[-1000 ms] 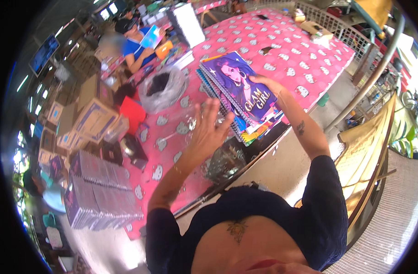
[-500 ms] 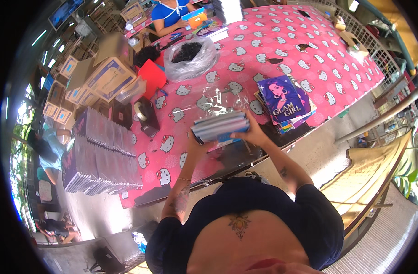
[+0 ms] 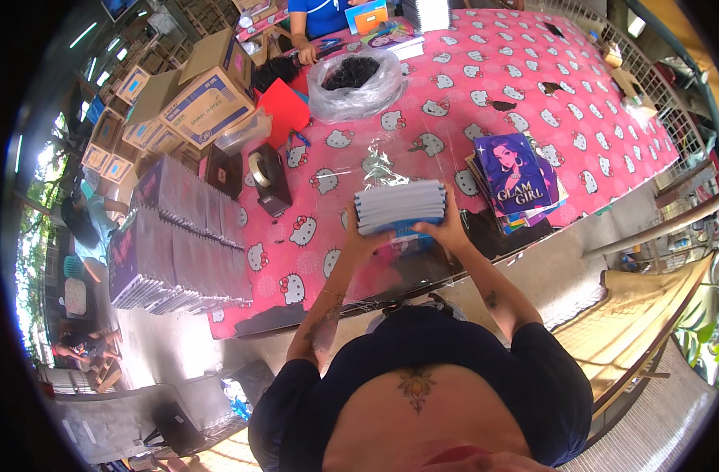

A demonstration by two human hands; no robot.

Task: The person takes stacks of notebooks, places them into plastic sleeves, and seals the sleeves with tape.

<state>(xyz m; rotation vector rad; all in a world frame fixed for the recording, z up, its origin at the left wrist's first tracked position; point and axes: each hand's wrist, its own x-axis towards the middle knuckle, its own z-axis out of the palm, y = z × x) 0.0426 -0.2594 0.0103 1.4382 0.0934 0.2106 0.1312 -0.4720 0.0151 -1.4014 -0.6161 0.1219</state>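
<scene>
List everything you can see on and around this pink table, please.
stack of notebooks: one, white-edged, held over the near table edge
tablecloth: one, pink with cat faces, covers the table
picture books: small pile, purple cover, to the right
tape dispenser: one, black, to the left
plastic bag: one, clear with dark contents, far side
wrapped bundles: many, grey, left table end
cardboard boxes: several, brown, far left
left hand: grips the stack's left end
right hand: grips its right end
</scene>
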